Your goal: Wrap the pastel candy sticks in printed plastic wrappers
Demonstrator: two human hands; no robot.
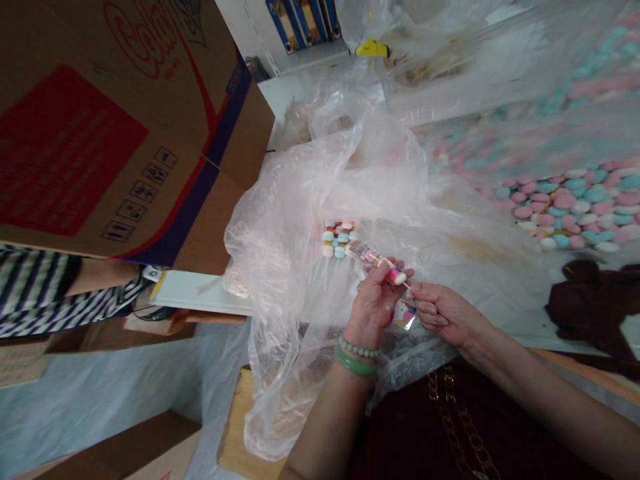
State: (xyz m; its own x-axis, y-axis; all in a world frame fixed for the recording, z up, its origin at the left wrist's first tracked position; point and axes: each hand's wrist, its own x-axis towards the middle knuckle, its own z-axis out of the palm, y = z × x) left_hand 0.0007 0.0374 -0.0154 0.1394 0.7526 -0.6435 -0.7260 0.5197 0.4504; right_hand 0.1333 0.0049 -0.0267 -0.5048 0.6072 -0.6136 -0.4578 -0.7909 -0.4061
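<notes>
My left hand [376,293], with a bead bracelet and a green bangle on its wrist, is closed around a candy lollipop [397,275] in a printed clear wrapper [364,251]. My right hand [443,310] pinches the thin white stick at the lollipop's lower right end. Just beyond my left hand, several candy lollipops [339,240] in blue, white and red lie side by side, their sticks toward me. They rest on a crumpled clear plastic sheet [285,220]. Below my hands hangs a shiny printed wrapper piece [405,313].
A big cardboard box [115,133] stands at the left. Pink, blue and white candies [575,203] are heaped at the right under plastic. A dark brown cloth-like item [585,300] lies at the right edge. Another person's striped clothing [30,287] shows at far left.
</notes>
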